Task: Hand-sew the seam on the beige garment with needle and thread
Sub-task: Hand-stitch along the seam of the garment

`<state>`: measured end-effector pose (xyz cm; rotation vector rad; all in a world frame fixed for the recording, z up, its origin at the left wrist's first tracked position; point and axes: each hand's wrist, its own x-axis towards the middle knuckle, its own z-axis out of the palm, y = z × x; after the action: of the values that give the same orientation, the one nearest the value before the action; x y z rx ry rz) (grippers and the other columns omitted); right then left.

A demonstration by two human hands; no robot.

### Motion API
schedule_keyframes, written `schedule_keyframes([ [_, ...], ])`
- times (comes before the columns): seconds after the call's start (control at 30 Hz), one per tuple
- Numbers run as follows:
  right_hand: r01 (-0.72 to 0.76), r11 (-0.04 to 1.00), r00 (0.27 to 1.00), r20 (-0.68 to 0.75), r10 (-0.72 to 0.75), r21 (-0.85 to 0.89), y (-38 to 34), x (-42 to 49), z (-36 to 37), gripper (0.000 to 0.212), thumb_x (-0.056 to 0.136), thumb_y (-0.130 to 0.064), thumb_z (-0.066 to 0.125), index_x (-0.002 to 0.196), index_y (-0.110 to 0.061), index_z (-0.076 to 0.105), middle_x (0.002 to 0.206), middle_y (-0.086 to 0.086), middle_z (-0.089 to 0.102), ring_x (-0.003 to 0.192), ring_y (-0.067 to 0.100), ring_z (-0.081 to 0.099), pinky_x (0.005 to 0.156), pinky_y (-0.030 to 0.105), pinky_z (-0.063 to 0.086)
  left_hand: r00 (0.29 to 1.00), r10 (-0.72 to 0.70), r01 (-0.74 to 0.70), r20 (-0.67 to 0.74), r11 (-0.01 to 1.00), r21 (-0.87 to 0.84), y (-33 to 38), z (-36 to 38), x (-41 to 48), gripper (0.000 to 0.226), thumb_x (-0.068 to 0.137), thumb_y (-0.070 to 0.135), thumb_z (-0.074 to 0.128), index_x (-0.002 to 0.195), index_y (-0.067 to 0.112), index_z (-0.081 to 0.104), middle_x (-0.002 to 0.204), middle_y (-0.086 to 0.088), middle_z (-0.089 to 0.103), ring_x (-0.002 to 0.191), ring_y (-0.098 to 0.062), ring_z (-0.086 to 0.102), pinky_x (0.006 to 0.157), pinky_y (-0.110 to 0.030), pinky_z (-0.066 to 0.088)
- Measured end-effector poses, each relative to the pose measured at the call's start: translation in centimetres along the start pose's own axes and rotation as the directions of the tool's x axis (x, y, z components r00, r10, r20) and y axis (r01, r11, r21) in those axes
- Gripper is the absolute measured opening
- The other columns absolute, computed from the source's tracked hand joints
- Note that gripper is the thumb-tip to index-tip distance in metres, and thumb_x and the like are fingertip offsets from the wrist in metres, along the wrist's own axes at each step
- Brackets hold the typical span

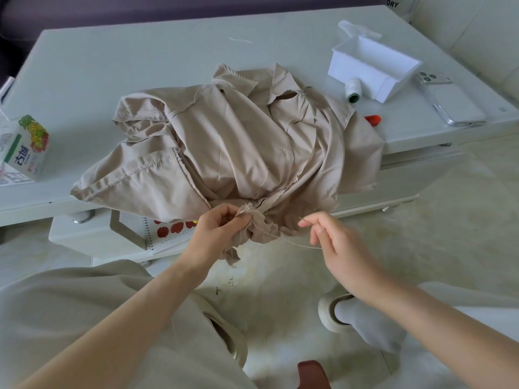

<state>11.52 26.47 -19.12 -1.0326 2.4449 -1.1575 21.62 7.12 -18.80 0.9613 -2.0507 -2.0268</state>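
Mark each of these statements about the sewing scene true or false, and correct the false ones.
1. The left hand pinches a bunched edge of the beige garment. True.
2. The right hand holds the needle between its fingertips. True.
3. The white box is closed. False: it stands open.
4. The thread spool sits on the garment. False: it sits on the table, beside the box.
5. A phone lies right of the box. True.
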Motion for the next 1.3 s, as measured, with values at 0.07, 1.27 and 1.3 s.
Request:
schedule_keyframes([
  [0.07,0.039,0.999,0.999,-0.024,-0.039,0.016,-0.8,0.4,0.4,0.029,0.093,-0.013,0.035,0.105,-0.011,0.061,0.077,-0.014,0.056,0.077,-0.007,0.052,0.072,0.003,0.035,1.0,0.02,-0.019,0.02,1.0,-0.022,0.0,0.0,-0.1,0.009,0.091,0.014,0.062,0.087,0.006,0.063,0.065,-0.013,0.052,0.062,-0.025,0.043,0.06,-0.031,0.043],
  [1.27,-0.128,0.992,0.981,0.152,0.125,0.015,-6.5,3.1,3.1,0.011,0.095,-0.018,0.047,0.084,-0.02,0.049,0.068,0.005,0.068,0.041,0.007,0.045,0.05,0.03,0.046,0.917,0.388,-0.383,-0.088,0.921,0.067,0.9,0.6,-1.7,0.011,0.095,0.001,0.051,0.085,0.005,0.054,0.057,-0.009,0.057,0.046,-0.015,0.05,0.041,-0.019,0.042],
  [1.3,-0.131,0.991,0.98,0.153,0.127,0.016,-6.6,3.1,3.1,0.011,0.095,-0.019,0.047,0.084,-0.02,0.048,0.07,0.005,0.068,0.041,0.006,0.046,0.051,0.03,0.047,0.91,0.407,-0.401,-0.082,0.912,0.084,0.9,0.7,-1.8,0.012,0.094,0.001,0.052,0.084,0.006,0.055,0.058,-0.006,0.058,0.048,-0.012,0.05,0.043,-0.018,0.042],
])
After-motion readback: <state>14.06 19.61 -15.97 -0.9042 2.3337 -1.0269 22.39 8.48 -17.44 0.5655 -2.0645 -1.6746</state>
